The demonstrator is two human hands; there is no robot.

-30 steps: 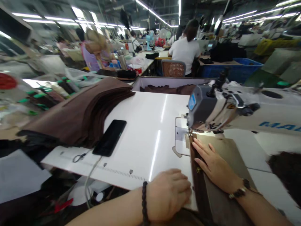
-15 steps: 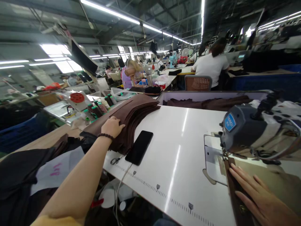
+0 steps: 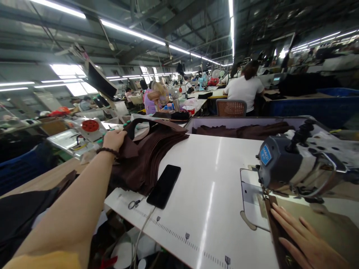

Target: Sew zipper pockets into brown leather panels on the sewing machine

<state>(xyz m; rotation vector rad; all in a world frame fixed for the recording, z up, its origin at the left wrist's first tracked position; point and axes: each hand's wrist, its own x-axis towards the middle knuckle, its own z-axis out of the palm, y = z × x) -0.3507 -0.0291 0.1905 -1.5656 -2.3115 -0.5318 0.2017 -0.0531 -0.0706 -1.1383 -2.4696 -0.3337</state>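
My left hand (image 3: 114, 142) is closed on the top piece of dark brown fabric (image 3: 129, 146), whose near end is lifted and curled up. Beneath it lies a thick stack of brown fabric pieces (image 3: 157, 157) on the left of the white sewing table (image 3: 196, 194). My right hand (image 3: 301, 233) lies flat, fingers stretched, on a brown strip (image 3: 276, 228) and an olive-brown piece (image 3: 328, 220) by the needle area of the sewing machine (image 3: 288, 164). A black phone (image 3: 164, 186) with a cable lies between the hands, beside small thread snips (image 3: 134, 204).
Behind the table sits a lilac-lined trough (image 3: 193, 125) holding more brown fabric. Dark cloth (image 3: 25, 209) lies at the left. Another sewing machine (image 3: 89, 129) stands beyond it. A person in a white shirt (image 3: 243, 91) sits ahead with their back turned.
My left hand has moved left and up, lifting and folding back the top fabric piece from the stack. My right hand stays flat at the machine. The view has shifted slightly.
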